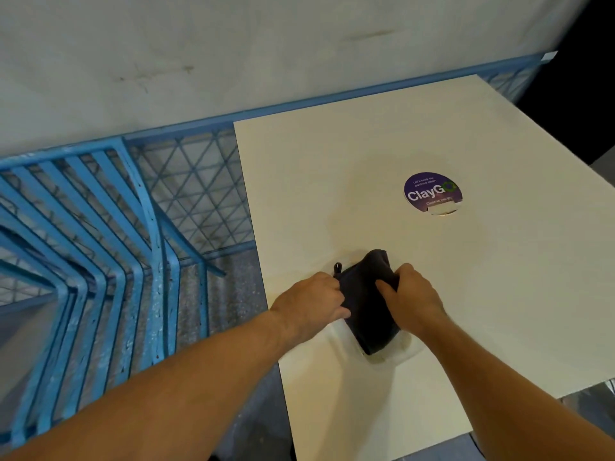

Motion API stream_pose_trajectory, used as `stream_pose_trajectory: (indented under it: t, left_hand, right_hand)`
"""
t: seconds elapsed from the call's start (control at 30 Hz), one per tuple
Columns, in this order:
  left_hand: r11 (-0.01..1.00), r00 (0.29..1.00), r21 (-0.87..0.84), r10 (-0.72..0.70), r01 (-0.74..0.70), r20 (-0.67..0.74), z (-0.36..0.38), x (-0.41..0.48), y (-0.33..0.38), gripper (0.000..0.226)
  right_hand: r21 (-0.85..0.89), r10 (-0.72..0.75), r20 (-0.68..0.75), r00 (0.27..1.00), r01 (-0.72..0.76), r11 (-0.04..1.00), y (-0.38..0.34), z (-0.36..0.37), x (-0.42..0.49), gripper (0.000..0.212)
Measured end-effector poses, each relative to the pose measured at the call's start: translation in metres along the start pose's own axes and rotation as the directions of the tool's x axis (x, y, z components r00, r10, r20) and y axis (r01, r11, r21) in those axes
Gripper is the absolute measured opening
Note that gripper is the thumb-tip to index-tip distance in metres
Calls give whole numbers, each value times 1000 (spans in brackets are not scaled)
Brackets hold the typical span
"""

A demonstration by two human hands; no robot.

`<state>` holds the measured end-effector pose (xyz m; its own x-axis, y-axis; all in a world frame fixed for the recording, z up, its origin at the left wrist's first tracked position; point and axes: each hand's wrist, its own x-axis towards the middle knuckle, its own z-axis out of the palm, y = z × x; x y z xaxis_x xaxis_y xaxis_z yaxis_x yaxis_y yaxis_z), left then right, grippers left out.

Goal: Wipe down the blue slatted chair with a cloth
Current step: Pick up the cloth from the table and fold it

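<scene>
A pale, cream-white table [366, 154] fills the right half of the view, set against a stained grey wall [233, 44].

A dark folded cloth [364, 314] lies on the table near its left edge, at about six o'clock from the tabletop's middle. Both hands are on it. The left hand [312, 297] grasps the cloth's left side with its fingers curled over the edge. The right hand [412, 294] grasps the right side, with the thumb pressed on top of the fabric and the fingers wrapped round the far corner. A small dark loop [337, 267] sticks out of the cloth at its eleven o'clock corner, just above the left hand's knuckles. Both forearms are bare and reach in from the bottom of the view.

The blue slatted chair [100, 227] stands off the table at nine o'clock from the cloth, well apart from both hands. Its flat painted slats bend from back into seat, and the paint is chipped and speckled.

At two o'clock from the cloth, a round purple sticker [432, 193] reading "ClayGo" is stuck to the tabletop, its lower edge torn.

Behind the chair and table, from ten to one o'clock, a blue metal mesh railing [199, 181] runs along the foot of the wall. A grey speckled floor [229, 294] shows between the chair and the table.
</scene>
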<state>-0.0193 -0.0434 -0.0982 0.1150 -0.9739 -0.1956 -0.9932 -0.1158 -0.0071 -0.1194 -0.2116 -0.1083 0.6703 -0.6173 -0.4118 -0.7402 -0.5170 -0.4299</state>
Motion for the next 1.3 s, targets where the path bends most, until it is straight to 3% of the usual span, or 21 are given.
stream_pose_trajectory:
  t: [0.1, 0.23, 0.33, 0.4, 0.43, 0.5, 0.57, 0.6, 0.73, 0.9, 1.3]
  left_hand:
    - [1000, 1000, -15, -5, 5, 0, 0, 0, 3, 37]
    - [1000, 1000, -2, -8, 8, -23, 9, 3, -2, 41]
    - [996, 996, 69, 44, -49, 74, 9, 3, -5, 47]
    - [999, 999, 50, 8, -10, 42, -2, 3, -3, 30]
    - [999, 1000, -43, -4, 6, 24, -1, 3, 0, 24]
    - [998, 999, -64, 3, 0, 37, -5, 6, 0, 27]
    - [982, 979, -165, -118, 91, -167, -7, 2, -2, 34]
    - [943, 958, -294, -216, 154, -191, -13, -1, -4, 34]
    - [834, 849, -511, -414, 209, -328, -45, -15, -17, 49]
    - [809, 859, -551, -420, 206, -295, -83, -49, -50, 73]
    - [641, 888, -716, -455, 275, -66, -124, -181, -111, 37]
  right_hand:
    - [-1, -12, -39, 999, 12, 1000, -2, 0, -4, 26]
    - [-147, -73, -116, 991, 55, 988, -2, 0, -12, 28]
    - [-253, -115, -134, 984, 78, 964, -5, -7, -17, 36]
    - [-297, -146, -152, 978, 95, 950, -11, -11, -19, 39]
    - [-295, -159, -155, 975, 108, 950, -13, -13, -20, 39]
    - [-242, -180, -137, 974, 143, 960, -19, -14, -23, 37]
    - [-158, -200, -109, 974, 182, 970, -27, -16, -28, 34]
    - [-126, -220, -96, 971, 207, 970, -32, -18, -32, 33]
    - [-122, -341, -42, 939, 334, 935, -62, -31, -46, 33]
    - [-201, -510, 10, 860, 501, 842, -111, -59, -64, 31]
    - [0, -712, 135, 689, 719, 695, -230, -53, -124, 24]
